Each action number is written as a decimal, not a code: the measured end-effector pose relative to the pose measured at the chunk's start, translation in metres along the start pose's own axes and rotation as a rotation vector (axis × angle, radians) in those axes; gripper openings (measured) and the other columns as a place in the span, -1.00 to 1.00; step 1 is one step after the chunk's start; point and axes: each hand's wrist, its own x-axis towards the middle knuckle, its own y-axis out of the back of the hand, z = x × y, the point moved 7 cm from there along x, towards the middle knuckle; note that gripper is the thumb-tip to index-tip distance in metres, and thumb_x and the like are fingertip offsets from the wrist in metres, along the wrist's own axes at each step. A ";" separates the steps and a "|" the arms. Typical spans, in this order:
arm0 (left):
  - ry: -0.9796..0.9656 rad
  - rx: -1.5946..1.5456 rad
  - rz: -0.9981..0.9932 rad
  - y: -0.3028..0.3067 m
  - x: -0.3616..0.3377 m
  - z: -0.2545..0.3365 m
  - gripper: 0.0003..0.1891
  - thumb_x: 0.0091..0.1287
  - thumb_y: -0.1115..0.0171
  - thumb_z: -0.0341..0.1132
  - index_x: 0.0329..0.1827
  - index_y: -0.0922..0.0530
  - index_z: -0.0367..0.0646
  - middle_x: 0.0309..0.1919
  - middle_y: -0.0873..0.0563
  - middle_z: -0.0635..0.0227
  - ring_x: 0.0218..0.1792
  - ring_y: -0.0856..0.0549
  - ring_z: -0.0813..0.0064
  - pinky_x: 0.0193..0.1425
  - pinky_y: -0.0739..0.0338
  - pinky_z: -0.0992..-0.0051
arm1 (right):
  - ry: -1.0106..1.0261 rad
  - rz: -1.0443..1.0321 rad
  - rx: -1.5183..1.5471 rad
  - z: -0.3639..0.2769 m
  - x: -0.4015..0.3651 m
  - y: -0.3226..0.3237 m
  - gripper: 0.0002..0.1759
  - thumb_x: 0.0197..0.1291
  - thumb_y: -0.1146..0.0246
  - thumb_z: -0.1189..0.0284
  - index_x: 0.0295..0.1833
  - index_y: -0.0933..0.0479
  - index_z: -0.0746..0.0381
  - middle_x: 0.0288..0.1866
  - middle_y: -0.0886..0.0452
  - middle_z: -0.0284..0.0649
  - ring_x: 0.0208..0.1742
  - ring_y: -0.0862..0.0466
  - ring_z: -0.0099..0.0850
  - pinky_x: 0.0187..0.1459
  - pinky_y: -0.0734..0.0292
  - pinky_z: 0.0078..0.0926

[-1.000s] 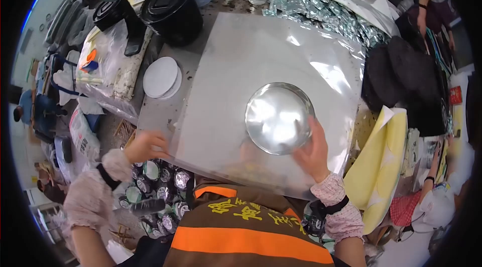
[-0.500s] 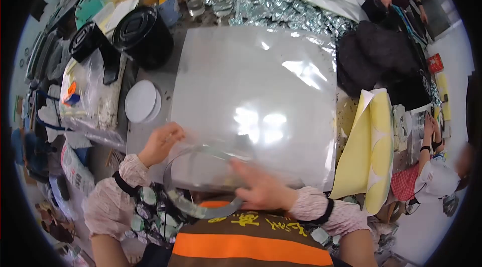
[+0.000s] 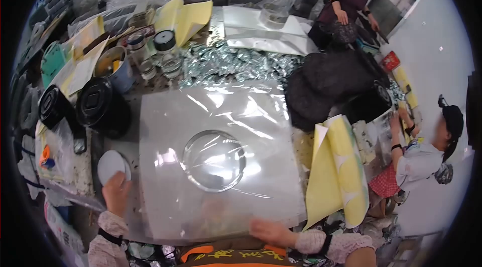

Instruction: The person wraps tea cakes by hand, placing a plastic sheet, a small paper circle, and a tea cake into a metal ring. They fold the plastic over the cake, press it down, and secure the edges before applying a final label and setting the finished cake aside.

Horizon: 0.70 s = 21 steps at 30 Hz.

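A clear ring with a shiny rim [image 3: 243,162] lies on a glossy transparent plastic sheet [image 3: 165,211] spread over the work surface. At the left, my left hand [image 3: 115,195] has its fingers closed at the lower edge of a white round disc [image 3: 109,164], which overlaps a second one. My right hand [image 3: 273,233], slightly blurred, holds nothing; its fingers stretch out flat at the front edge of the sheet.
Black lidded tubs [image 3: 103,109] stand at the left. Glass jars [image 3: 169,56] and crumpled silver foil [image 3: 236,66] lie behind the sheet. Dark cloth [image 3: 336,83] and a yellow label roll [image 3: 346,171] are on the right. Two other people [image 3: 427,156] work beyond.
The ring has left my right hand and now lies on the sheet. My left hand has moved left to the white discs. The camera view has tilted up.
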 end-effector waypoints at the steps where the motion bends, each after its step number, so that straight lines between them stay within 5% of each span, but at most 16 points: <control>1: 0.045 0.162 0.091 0.001 0.003 -0.023 -0.87 0.26 -0.34 -0.45 -0.16 -0.73 -0.27 -0.11 -0.80 0.06 -0.17 -0.79 0.06 -0.10 -0.67 0.25 | 0.066 -0.069 -0.051 -0.014 -0.019 0.011 -0.52 0.29 -0.29 0.42 0.34 -0.54 0.10 0.25 -0.65 -0.08 0.19 -0.70 -0.12 0.17 -0.63 -0.28; 2: -0.007 0.174 0.110 -0.003 0.003 -0.030 -0.87 0.27 -0.34 -0.45 -0.17 -0.73 -0.28 -0.13 -0.80 0.04 -0.18 -0.80 0.06 -0.12 -0.67 0.25 | -0.189 -0.329 0.040 -0.022 -0.031 0.037 -0.64 0.31 -0.26 0.47 0.20 -0.63 0.03 -0.29 -0.74 -0.25 -0.30 -0.76 -0.30 -0.33 -0.65 -0.34; 5: -0.029 0.152 0.116 -0.007 0.000 -0.039 -0.88 0.28 -0.34 -0.46 -0.20 -0.73 -0.32 -0.21 -0.80 0.00 -0.24 -0.80 0.08 -0.17 -0.66 0.28 | -0.355 0.224 -0.331 0.041 -0.018 0.175 -0.90 0.27 -0.33 0.46 -0.16 -0.75 0.12 -0.57 -0.63 -0.25 -0.51 -0.69 -0.34 -0.49 -0.53 -0.45; 6: 0.056 0.097 0.101 -0.005 0.002 -0.043 -0.89 0.28 -0.35 -0.46 -0.21 -0.73 -0.33 -0.25 -0.79 0.00 -0.27 -0.80 0.09 -0.20 -0.65 0.30 | -0.510 0.604 -0.393 0.056 0.003 0.237 -0.88 0.29 -0.32 0.49 -0.28 -0.74 0.22 -0.53 -0.66 -0.24 -0.49 -0.68 -0.45 -0.43 -0.52 -0.51; 7: 0.140 0.045 0.089 -0.005 0.004 -0.048 -0.90 0.29 -0.35 -0.47 -0.22 -0.73 -0.33 -0.28 -0.79 0.00 -0.30 -0.80 0.10 -0.22 -0.65 0.32 | -0.737 0.726 -0.282 0.103 -0.007 0.276 -0.88 0.34 -0.28 0.50 -0.21 -0.70 0.30 -0.47 -0.69 -0.28 -0.43 -0.65 -0.57 -0.35 -0.51 -0.57; 8: 0.176 -0.001 0.116 -0.004 0.004 -0.051 -0.92 0.24 -0.38 -0.51 -0.25 -0.73 -0.34 -0.36 -0.78 0.04 -0.40 -0.77 0.16 -0.26 -0.62 0.38 | -0.827 0.858 -0.252 0.146 -0.015 0.315 -0.81 0.35 -0.33 0.40 -0.14 -0.67 0.33 -0.36 -0.73 -0.21 -0.36 -0.69 -0.49 -0.27 -0.58 -0.48; 11: 0.284 -0.014 0.089 -0.010 0.000 -0.063 -0.93 0.19 -0.41 -0.52 -0.29 -0.73 -0.35 -0.41 -0.76 0.09 -0.44 -0.75 0.26 -0.26 -0.60 0.43 | -0.802 1.274 -0.031 0.293 -0.042 0.387 -0.79 0.35 -0.36 0.39 -0.13 -0.63 0.35 -0.42 -0.65 -0.31 -0.45 -0.62 -0.53 -0.42 -0.51 -0.56; 12: 0.333 -0.055 0.103 -0.010 -0.001 -0.064 -0.92 0.18 -0.42 -0.52 -0.30 -0.72 -0.35 -0.42 -0.76 0.09 -0.44 -0.74 0.28 -0.26 -0.60 0.43 | -0.946 1.327 0.095 0.320 -0.040 0.398 -0.61 0.26 -0.45 0.26 -0.03 -0.59 0.37 -0.30 -0.66 -0.19 -0.30 -0.67 -0.34 -0.22 -0.60 -0.38; 15: 0.420 -0.138 0.128 -0.007 -0.005 -0.065 -0.91 0.17 -0.44 -0.51 -0.32 -0.71 -0.36 -0.43 -0.75 0.10 -0.44 -0.74 0.33 -0.25 -0.59 0.45 | -0.748 1.156 -0.955 0.280 0.028 0.414 -0.37 0.10 -0.54 0.12 0.09 -0.53 0.37 -0.05 -0.63 -0.03 0.03 -0.62 -0.12 0.12 -0.52 -0.17; 16: 0.412 -0.149 0.135 -0.006 -0.006 -0.063 -0.90 0.17 -0.44 -0.51 -0.32 -0.71 -0.37 -0.43 -0.75 0.10 -0.43 -0.75 0.34 -0.25 -0.59 0.45 | -0.564 1.005 -0.896 0.259 0.058 0.409 -0.17 -0.02 -0.58 0.03 0.22 -0.48 0.37 0.24 -0.51 0.10 0.34 -0.44 0.03 0.37 -0.30 -0.02; 17: 0.407 -0.166 0.147 -0.008 -0.006 -0.061 -0.90 0.18 -0.43 -0.51 -0.31 -0.71 -0.37 -0.44 -0.75 0.10 -0.42 -0.75 0.35 -0.25 -0.59 0.45 | -0.436 0.823 -1.015 0.246 0.081 0.398 -0.17 0.05 -0.54 0.08 0.34 -0.45 0.31 0.36 -0.46 0.09 0.43 -0.39 0.03 0.43 -0.28 -0.02; 19: 0.339 -0.127 0.168 -0.006 -0.006 -0.056 -0.90 0.20 -0.41 -0.50 -0.29 -0.71 -0.37 -0.43 -0.75 0.09 -0.41 -0.76 0.34 -0.24 -0.60 0.44 | -0.560 0.567 -1.140 0.279 0.088 0.379 -0.30 0.19 -0.44 0.16 0.39 -0.46 0.22 0.44 -0.45 0.00 0.50 -0.35 0.00 0.49 -0.20 0.00; 21: 0.292 -0.110 0.112 -0.001 -0.001 -0.050 -0.90 0.26 -0.38 -0.48 -0.26 -0.70 -0.38 -0.45 -0.75 0.12 -0.41 -0.76 0.38 -0.29 -0.57 0.46 | -0.531 0.727 -0.769 0.332 0.066 0.387 -0.67 0.39 -0.25 0.33 0.15 -0.66 0.26 0.19 -0.69 -0.06 0.30 -0.61 -0.08 0.39 -0.40 -0.14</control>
